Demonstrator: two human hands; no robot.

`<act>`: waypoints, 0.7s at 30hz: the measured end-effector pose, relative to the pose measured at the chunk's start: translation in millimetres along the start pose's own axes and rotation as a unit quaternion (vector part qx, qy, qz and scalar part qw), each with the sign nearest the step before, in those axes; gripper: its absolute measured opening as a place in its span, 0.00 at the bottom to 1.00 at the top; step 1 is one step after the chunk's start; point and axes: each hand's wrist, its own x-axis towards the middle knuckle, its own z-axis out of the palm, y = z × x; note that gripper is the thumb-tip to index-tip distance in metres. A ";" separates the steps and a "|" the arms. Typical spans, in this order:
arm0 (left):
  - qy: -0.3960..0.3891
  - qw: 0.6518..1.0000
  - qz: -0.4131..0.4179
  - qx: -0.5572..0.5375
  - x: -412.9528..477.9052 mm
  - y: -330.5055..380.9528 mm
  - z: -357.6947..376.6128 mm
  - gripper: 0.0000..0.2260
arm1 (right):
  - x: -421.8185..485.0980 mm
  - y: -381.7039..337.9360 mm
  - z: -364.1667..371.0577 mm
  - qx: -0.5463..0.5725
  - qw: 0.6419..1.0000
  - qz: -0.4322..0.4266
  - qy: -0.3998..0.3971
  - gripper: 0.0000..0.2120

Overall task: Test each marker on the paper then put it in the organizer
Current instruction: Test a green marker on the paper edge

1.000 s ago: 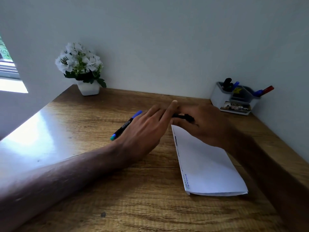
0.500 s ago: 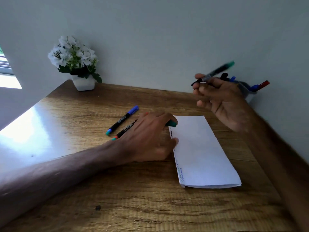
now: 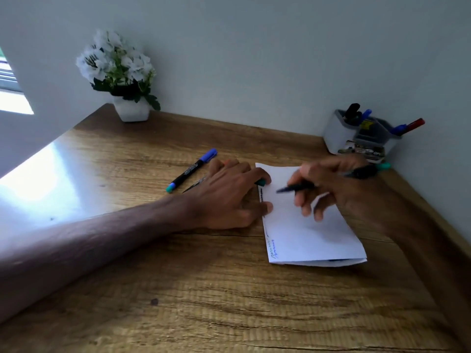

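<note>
A folded white paper point(image 3: 313, 240) lies on the wooden desk, with scribbles along its left edge. My right hand point(image 3: 339, 189) holds an uncapped green-ended marker point(image 3: 300, 186) over the paper, tip pointing left, just above the sheet. My left hand point(image 3: 229, 197) rests at the paper's left edge and pinches the green cap point(image 3: 260, 182). A blue-capped marker point(image 3: 191, 170) lies left of that hand. Another marker with an orange end point(image 3: 195, 185) is mostly hidden under it. The grey organizer point(image 3: 339, 135) stands in the back right corner with several markers in it.
A white pot of white flowers point(image 3: 131, 110) stands at the back left by the wall. Walls close the desk point(image 3: 204, 289) at the back and on the right. A bright window reflection covers the desk's left part.
My right hand has come down from near the organizer to the paper with the uncapped marker. My left hand stays at the paper's edge with the cap.
</note>
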 end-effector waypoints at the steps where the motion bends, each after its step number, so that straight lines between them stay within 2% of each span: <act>1: -0.001 1.000 0.002 0.002 1.1 0.6 0.2 0.26 | -8.0 3.1 3.5 -0.010 1.000 0.020 -0.008 0.16; 4: -0.004 1.000 0.001 0.002 1.7 1.4 0.5 0.25 | -22.4 14.2 16.5 -0.018 0.999 0.035 -0.026 0.10; 7: 0.001 1.000 0.004 -0.002 1.8 0.1 1.6 0.25 | -20.8 22.2 24.7 -0.063 0.997 -0.029 -0.017 0.08; 12: 0.006 1.000 0.008 -0.010 3.6 -3.3 4.0 0.24 | -9.7 35.9 35.2 -0.027 0.992 -0.122 0.014 0.03; 16: 0.008 1.000 0.010 -0.011 4.6 -4.9 5.7 0.24 | -3.1 40.8 41.1 -0.016 0.988 -0.156 0.004 0.02; 21: 0.006 1.000 0.008 -0.010 6.1 -5.9 6.7 0.25 | -1.4 45.9 41.3 -0.008 0.985 -0.172 -0.015 0.07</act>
